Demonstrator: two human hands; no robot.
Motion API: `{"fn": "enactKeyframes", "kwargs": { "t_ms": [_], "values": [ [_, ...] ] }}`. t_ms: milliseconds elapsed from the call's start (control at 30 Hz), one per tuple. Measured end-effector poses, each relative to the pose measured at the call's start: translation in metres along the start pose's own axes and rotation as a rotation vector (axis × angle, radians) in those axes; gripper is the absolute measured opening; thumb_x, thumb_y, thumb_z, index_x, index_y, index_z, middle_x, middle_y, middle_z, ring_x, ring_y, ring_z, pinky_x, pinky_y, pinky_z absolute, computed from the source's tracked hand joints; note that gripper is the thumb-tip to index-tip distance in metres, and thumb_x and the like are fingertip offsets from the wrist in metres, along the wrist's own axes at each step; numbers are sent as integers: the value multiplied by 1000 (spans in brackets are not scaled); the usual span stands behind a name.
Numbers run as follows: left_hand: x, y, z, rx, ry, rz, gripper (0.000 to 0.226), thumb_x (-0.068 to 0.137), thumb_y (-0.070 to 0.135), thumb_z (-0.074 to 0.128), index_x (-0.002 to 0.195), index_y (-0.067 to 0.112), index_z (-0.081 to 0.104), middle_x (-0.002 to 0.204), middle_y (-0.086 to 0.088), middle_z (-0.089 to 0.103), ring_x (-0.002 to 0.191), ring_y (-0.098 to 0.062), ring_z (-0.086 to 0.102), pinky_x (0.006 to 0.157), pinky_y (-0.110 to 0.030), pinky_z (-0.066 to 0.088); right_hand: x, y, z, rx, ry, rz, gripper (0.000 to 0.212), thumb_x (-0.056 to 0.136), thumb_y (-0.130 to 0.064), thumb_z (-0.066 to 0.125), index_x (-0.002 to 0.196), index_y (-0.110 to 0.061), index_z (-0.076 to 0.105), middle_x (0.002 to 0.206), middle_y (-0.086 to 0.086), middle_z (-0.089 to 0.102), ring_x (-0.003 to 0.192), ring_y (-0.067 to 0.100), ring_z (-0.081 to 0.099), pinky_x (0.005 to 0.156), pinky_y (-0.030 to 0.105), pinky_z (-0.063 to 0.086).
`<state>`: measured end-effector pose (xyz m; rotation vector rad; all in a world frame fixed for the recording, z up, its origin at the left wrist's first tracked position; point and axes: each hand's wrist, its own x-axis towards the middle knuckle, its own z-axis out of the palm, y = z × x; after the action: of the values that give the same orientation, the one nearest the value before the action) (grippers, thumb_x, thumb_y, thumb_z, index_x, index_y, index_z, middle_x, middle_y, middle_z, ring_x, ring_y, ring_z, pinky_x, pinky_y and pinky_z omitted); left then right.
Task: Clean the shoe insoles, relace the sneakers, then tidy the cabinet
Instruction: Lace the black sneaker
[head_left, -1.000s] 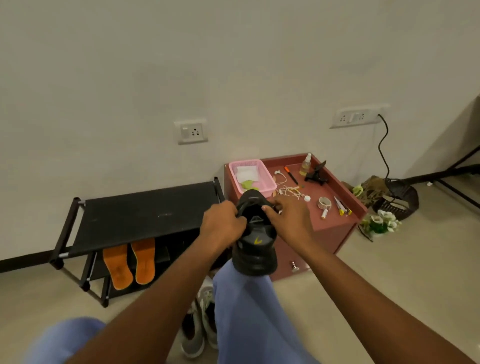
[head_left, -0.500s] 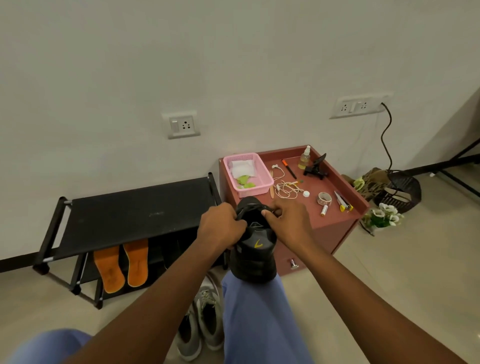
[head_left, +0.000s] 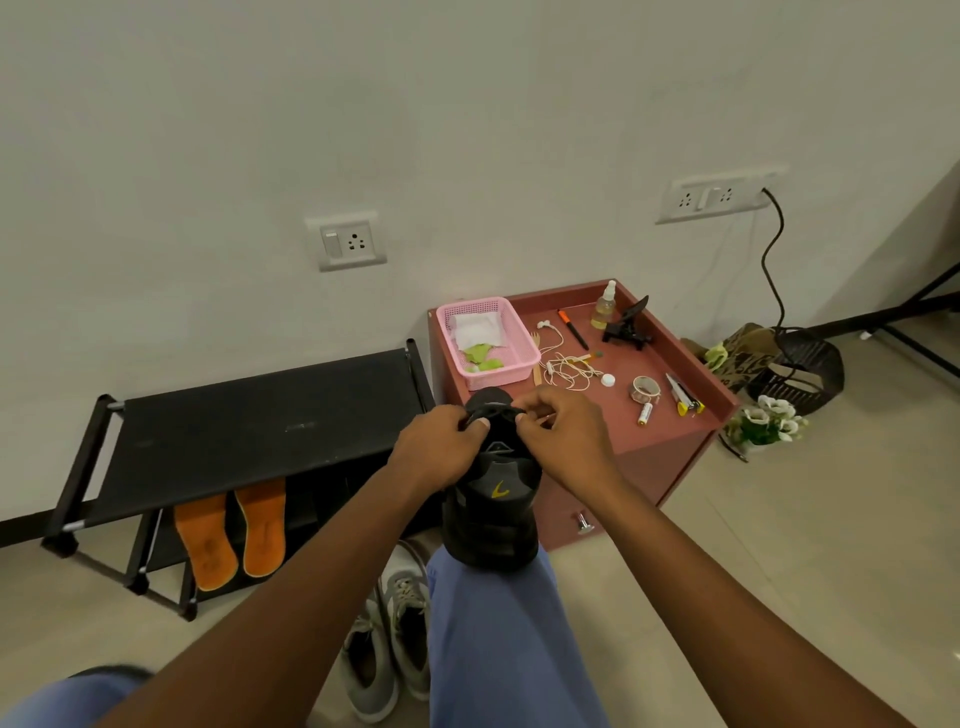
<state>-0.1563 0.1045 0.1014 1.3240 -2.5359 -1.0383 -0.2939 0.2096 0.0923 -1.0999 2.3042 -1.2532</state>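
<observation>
A black sneaker (head_left: 493, 514) with a yellow logo stands heel-down on my blue-trousered knee, toe pointing away. My left hand (head_left: 441, 451) and my right hand (head_left: 563, 441) both pinch black lace near the toe end of the sneaker. Two orange insoles (head_left: 231, 530) lean against the lower shelf of the black shoe rack (head_left: 260, 421). A pair of grey sneakers (head_left: 387, 629) lies on the floor below my knee. The reddish-brown cabinet (head_left: 660, 457) stands just behind the shoe.
On the cabinet top are a pink basket (head_left: 488, 340) with cloths, white earphones (head_left: 566, 366), a pen, a spray bottle (head_left: 604, 306), a black phone stand, tape, a battery. A black basket (head_left: 802, 364) and white flowers (head_left: 769, 421) sit on the floor at right.
My hands shifted up the sneaker toward its toe end and now pinch the lace there. The view moved slightly; the rack and cabinet sit lower left in frame.
</observation>
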Motion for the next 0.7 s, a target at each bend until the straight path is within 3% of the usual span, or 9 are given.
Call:
{"fn": "enactKeyframes", "kwargs": {
  "t_ms": [100,200,367,500,700],
  "values": [
    [2,2,-3,-14,70,60,15,96,32,62,105,22,69,90,1,71,83,-19,67,76,-36,58,0,-7,-3,15,-13,-27,21,84,-13,70,97,-28,68,82,-8,66,78,9,64,70,28,54],
    [3,2,-7,-10,178,111,23,92,27,70,114,24,70,99,6,72,88,-17,68,81,-35,59,0,-7,-6,-55,-68,-138,19,86,-13,72,93,-28,63,85,-8,65,78,10,62,70,31,53],
    [-2,4,-7,7,238,186,46,93,22,73,138,27,64,129,4,71,109,-19,69,100,-42,57,9,-14,-11,-351,-293,-335,13,86,-22,80,99,-25,80,99,-6,67,89,13,59,78,33,52],
    [-4,10,-5,83,240,212,41,94,19,71,134,29,67,127,3,72,111,-19,70,102,-40,56,18,-20,-6,-515,-415,-332,20,75,-33,90,90,-24,81,96,3,66,83,22,64,74,39,57],
    [-3,8,-7,150,197,244,25,97,20,66,116,32,75,113,6,76,100,-16,70,94,-35,57,21,-35,-4,-717,-440,-337,13,85,-11,73,96,-18,70,111,11,49,86,30,56,71,35,46]
  ]
}}
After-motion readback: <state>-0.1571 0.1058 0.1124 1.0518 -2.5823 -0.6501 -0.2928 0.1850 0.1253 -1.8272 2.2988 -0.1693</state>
